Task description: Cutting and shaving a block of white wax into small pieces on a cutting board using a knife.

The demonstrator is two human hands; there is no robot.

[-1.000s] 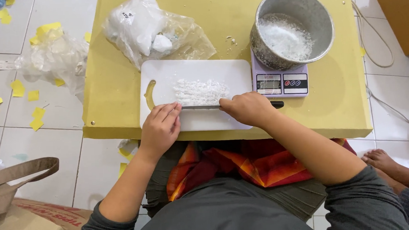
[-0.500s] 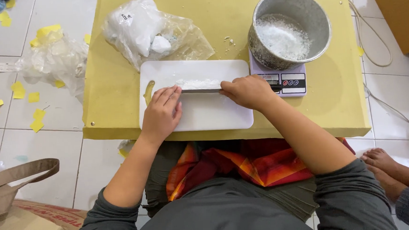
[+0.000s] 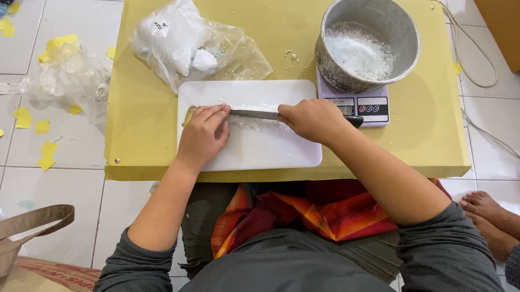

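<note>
The white cutting board (image 3: 254, 146) lies near the front edge of the low yellow table (image 3: 151, 110), close to the seated person so both arms reach it without stretching. The right hand (image 3: 313, 120) is closed around the handle of a knife (image 3: 255, 113), whose blade lies flat-long across the board's upper half. The left hand (image 3: 203, 136) rests on the board's left part, fingers curled down over the blade's tip end, likely to steady it; the white shavings (image 3: 253, 125) sit just under the blade, though they blur into the board. Behind the board's right corner a steel pot (image 3: 366, 40) of white flakes stands on a digital scale (image 3: 358, 105), handy for transfer. A plastic bag of white lumps (image 3: 189, 43) lies behind the board's left.

Compared with a second ago, both hands and the knife sit further up the board, and the loose white pile is now gathered at the blade.
</note>
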